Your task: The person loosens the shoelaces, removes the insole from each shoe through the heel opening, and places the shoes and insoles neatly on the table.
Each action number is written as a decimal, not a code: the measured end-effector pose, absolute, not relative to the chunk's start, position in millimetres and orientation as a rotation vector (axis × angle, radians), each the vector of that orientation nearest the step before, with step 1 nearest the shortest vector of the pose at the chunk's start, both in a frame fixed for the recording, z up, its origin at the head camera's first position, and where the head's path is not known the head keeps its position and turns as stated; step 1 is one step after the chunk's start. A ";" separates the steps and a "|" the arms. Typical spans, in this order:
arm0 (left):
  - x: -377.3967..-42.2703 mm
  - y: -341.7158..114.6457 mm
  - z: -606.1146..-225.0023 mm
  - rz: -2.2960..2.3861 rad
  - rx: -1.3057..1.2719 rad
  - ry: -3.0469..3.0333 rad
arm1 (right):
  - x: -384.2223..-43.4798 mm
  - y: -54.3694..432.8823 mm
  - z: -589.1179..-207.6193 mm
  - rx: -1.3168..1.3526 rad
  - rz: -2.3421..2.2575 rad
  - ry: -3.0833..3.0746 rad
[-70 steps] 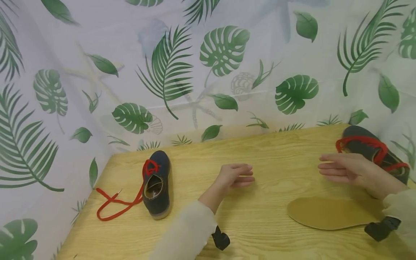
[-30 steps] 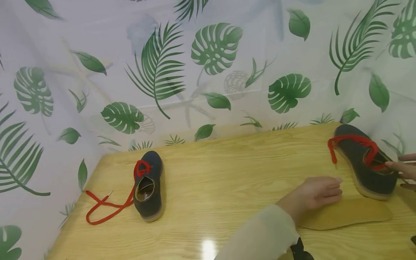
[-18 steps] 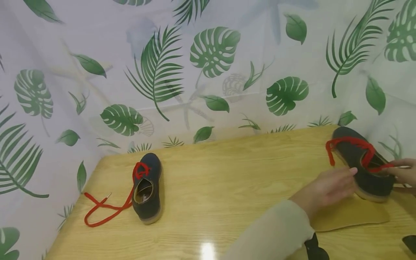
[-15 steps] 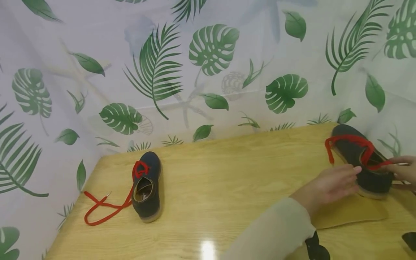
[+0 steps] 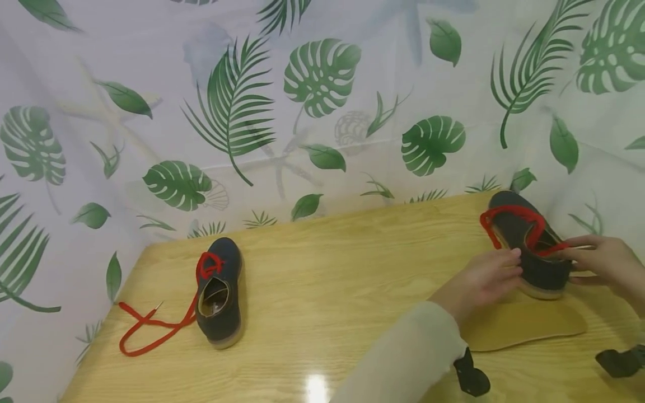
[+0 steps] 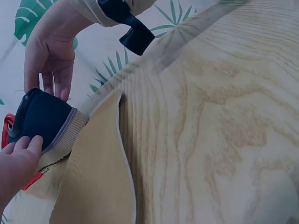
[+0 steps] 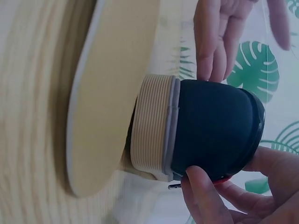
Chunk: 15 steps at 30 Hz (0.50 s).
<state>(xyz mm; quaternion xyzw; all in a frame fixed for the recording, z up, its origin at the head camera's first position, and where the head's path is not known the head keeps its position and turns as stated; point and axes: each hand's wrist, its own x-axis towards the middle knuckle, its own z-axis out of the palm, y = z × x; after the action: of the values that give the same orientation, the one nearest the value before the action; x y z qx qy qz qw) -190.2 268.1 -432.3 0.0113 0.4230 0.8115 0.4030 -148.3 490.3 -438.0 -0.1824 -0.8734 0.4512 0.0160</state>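
Note:
A dark navy shoe (image 5: 544,274) with a loose red lace (image 5: 514,210) stands at the right of the table. My right hand (image 5: 604,266) grips its right side near the opening, with fingers at the collar and on the outer wall. From the other side, my left hand (image 5: 476,282) touches the shoe with nearly straight fingers. The right wrist view shows the heel (image 7: 215,126) between both hands. Next to the heel lies a tan insole (image 5: 529,327), partly hidden behind the left hand. The inside of this shoe is mostly hidden.
A matching shoe (image 5: 220,322) stands at the left, its red lace (image 5: 146,338) looped out on the wooden table (image 5: 327,302). Leaf-printed cloth (image 5: 302,129) hangs behind and along the sides. Black wrist cameras (image 5: 471,374) sit under the wrists.
My hands have moved from apart over the table to either side of the right-hand shoe. The right hand has taken hold of its side. The view has turned rightward.

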 end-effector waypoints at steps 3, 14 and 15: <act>-194.3 262.9 -433.4 2.072 0.014 1.097 | -148.0 471.4 -423.1 -0.535 1.427 -2.739; -190.8 257.6 -428.3 2.074 -0.217 1.317 | -156.3 453.6 -419.5 -0.451 1.744 -2.763; -190.5 256.1 -428.6 2.056 -0.206 1.366 | -156.6 450.9 -420.1 -0.437 1.767 -2.769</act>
<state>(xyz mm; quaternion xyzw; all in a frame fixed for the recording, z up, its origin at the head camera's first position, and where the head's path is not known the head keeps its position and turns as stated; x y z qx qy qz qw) -190.5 256.1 -428.6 -0.0787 0.5213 0.7846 0.3263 -156.6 450.9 -420.1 -0.1315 -0.8325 0.5313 -0.0861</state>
